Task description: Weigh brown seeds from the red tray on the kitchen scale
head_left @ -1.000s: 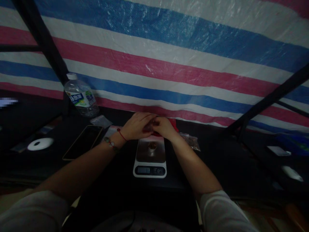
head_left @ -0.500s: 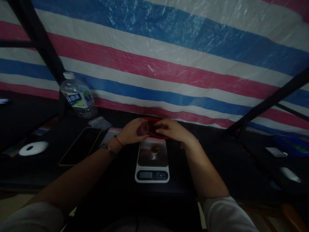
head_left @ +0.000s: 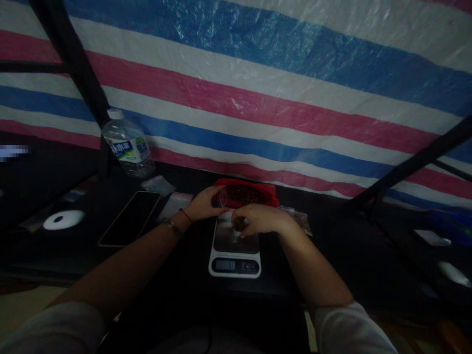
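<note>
A white kitchen scale [head_left: 235, 250] with a steel platform sits on the dark table in front of me. My right hand [head_left: 258, 220] hovers over the platform, fingers pinched on a small brown piece above a little cup that is mostly hidden beneath it. My left hand [head_left: 202, 205] holds the near left edge of a red bag [head_left: 254, 194] filled with dark brown bits, just behind the scale. I wear a beaded bracelet and a red string on the left wrist.
A water bottle [head_left: 128, 146] stands at the back left, with a phone [head_left: 130, 218], small clear bags [head_left: 159, 185] and a white round disc [head_left: 63, 219] on the left. A clear packet [head_left: 299, 220] lies right of the scale. A striped tarp hangs behind.
My right hand has left the red bag and come down toward me over the scale platform. The left hand stays on the bag, whose open top now shows.
</note>
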`<state>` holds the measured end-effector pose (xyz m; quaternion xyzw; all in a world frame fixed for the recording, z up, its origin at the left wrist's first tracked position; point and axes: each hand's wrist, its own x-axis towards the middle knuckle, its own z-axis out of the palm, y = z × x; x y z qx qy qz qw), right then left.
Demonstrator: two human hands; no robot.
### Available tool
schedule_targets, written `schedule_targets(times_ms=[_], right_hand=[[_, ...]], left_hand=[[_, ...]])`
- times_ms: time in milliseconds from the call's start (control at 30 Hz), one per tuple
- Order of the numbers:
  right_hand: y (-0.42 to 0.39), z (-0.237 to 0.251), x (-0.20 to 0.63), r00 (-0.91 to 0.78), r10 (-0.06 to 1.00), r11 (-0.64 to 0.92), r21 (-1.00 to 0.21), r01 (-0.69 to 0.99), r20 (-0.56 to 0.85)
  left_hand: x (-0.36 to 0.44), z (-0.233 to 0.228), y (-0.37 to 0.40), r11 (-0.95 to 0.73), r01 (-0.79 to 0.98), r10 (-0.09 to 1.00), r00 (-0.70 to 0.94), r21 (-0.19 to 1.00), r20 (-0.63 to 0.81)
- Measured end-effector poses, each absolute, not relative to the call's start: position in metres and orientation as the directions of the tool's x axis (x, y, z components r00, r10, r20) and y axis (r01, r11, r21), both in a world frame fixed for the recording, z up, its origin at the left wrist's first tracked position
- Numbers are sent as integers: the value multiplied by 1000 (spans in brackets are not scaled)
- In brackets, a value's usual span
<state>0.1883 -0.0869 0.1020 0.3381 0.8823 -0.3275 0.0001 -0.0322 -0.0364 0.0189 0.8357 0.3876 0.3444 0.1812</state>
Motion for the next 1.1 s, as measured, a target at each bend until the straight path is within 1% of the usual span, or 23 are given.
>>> schedule_targets(times_ms=[67, 200, 367, 467, 567, 700, 833, 900, 1000, 1100], right_hand=[[-85, 105, 189, -781, 596, 585, -567, 580, -184], [-81, 112, 191, -754, 656, 637, -560, 530, 33], [-72, 106, 188, -633, 733, 629, -604, 490, 249], [-65, 96, 186, -525, 784, 591, -657, 468, 331], [-61, 87, 184, -459, 819, 551, -699, 457, 345], [-63, 86, 182, -451, 842, 503, -737, 452, 298], [-69, 90, 178, -421, 851, 513, -662, 546, 313], [-71, 92, 176, -457, 815, 573, -612, 545, 356], [-72, 93, 173, -535, 734, 673, -556, 488, 419], [-72, 93, 172, -563, 706, 699, -549, 457, 430]], left_hand=[[-33, 15, -34, -627, 521, 778, 452, 579, 436], [-34, 9, -30, -625, 508, 781, 402, 593, 478], [-32, 12, -34, -632, 468, 775, 388, 618, 499], [-28, 16, -40, -640, 449, 768, 405, 624, 496], [-23, 19, -46, -655, 430, 754, 411, 621, 511], [-18, 20, -50, -644, 419, 764, 388, 640, 515], [-17, 20, -51, -633, 402, 773, 372, 662, 514], [-17, 20, -51, -625, 398, 779, 364, 671, 510], [-16, 20, -52, -616, 389, 787, 343, 685, 513], [-15, 19, -53, -622, 356, 782, 332, 698, 527]])
